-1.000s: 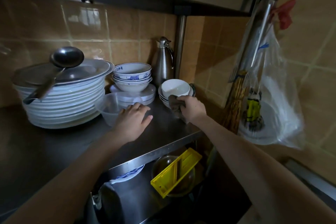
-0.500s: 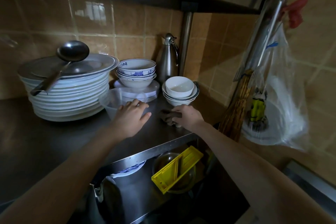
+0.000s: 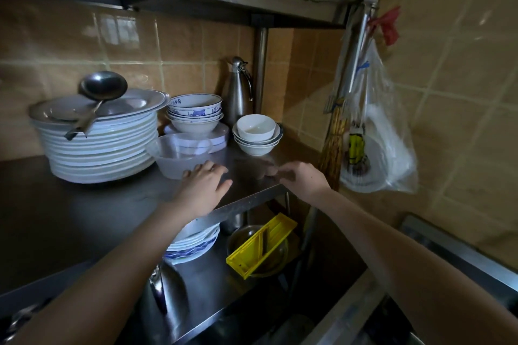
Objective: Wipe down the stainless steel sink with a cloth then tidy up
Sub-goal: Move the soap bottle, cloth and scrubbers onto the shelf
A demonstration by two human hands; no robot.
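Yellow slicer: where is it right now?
In the head view, lower middle, the yellow slicer lies across a round bowl on the lower shelf, just right of the blue-patterned plates and below the right hand.

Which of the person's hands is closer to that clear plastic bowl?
Left. The left hand lies with fingertips at the clear plastic bowl; the right hand is apart, farther right near the steel shelf edge.
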